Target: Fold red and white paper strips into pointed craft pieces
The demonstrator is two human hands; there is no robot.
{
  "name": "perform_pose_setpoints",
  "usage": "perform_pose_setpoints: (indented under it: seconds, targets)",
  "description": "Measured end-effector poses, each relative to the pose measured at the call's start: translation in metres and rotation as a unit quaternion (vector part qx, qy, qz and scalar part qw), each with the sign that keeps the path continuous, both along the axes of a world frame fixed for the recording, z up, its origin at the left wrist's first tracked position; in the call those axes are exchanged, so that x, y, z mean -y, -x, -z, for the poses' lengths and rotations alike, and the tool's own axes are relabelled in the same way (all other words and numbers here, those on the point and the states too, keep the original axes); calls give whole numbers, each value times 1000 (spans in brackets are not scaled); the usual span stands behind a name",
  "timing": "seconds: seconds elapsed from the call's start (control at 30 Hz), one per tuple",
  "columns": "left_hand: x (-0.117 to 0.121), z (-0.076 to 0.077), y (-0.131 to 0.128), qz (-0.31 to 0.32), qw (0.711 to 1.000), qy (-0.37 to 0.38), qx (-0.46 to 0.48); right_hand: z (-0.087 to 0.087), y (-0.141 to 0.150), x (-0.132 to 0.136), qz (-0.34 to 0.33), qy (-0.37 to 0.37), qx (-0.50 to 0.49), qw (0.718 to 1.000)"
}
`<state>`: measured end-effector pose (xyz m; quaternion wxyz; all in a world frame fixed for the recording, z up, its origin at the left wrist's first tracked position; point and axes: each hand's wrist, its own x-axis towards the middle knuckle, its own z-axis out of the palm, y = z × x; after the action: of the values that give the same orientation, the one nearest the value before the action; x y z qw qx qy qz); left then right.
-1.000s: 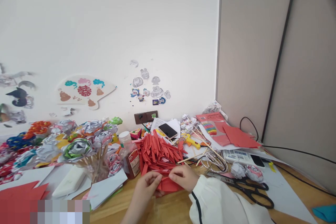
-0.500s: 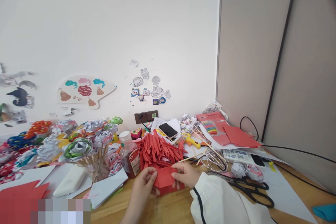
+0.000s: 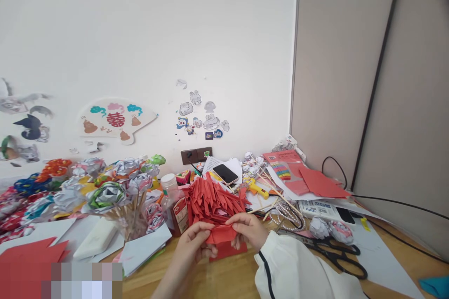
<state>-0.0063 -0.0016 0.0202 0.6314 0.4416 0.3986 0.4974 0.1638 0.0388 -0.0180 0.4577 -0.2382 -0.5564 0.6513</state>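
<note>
A small sheet of red paper is stretched between my two hands, its upper edge folded over. My left hand pinches its left end between thumb and fingers. At the right end, my right hand grips it the same way; a white sleeve covers that arm. Just below, more red paper lies on the wooden table. Directly behind my hands rises a pile of folded red paper strips.
Left of the pile stands a glass jar; paper flowers crowd the left side. A phone, a yellow glue gun and a bead string lie behind. Black scissors rest right of my sleeve.
The red paper between my hands was flatter and facing me; now its top edge is folded over and it looks narrower. My left hand has turned slightly. The camera view has shifted a little.
</note>
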Motion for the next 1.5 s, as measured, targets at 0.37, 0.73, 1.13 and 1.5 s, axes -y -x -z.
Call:
perform_pose_setpoints:
  seconds: [0.37, 0.73, 1.13, 1.5]
  targets:
    - [3, -1, -7, -23, 994, 12, -110, -9, -7, 4, 24, -73, 108, 991]
    - [3, 13, -13, -24, 965, -121, -234, -6, -1, 7, 140, -296, 297, 897]
    - [3, 16, -13, -20, 961, -100, -257, -3, 1, 8, 147, -265, 288, 909]
    - [3, 11, -9, -10, 956, -127, -266, -1, -12, -6, 150, -218, 339, 903]
